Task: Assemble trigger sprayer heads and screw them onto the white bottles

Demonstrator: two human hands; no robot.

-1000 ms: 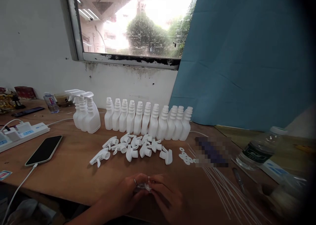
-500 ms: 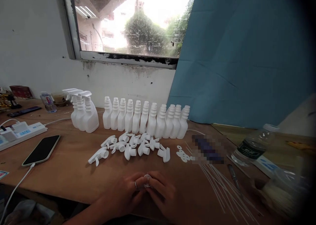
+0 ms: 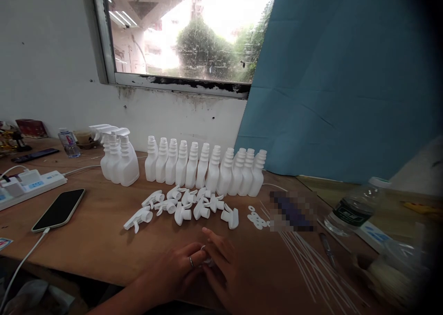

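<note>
Close to the table's front edge, my left hand (image 3: 183, 266), with a ring on one finger, is closed on a small white plastic part (image 3: 208, 261). My fingers cover most of this part; a round white edge shows, but its kind is not clear. My right hand (image 3: 221, 264) meets it from the other side, thumb and fingers around the part and one finger raised. Beyond my hands lie several loose white trigger spray heads (image 3: 182, 212). To their right is a small pile of flat white washers (image 3: 256, 220).
Behind stand a row of open white bottles (image 3: 192, 169) and three bottles with spray heads (image 3: 125, 167). Thin white tubes (image 3: 308, 264), a pen-like tool (image 3: 327, 249) and a water bottle (image 3: 353, 211) are at right. A phone (image 3: 58, 210) and power strip (image 3: 34, 188) are left.
My right hand's fingers have lifted and spread a little, one now pointing up and away. The small white part stays between my hands, slightly turned.
</note>
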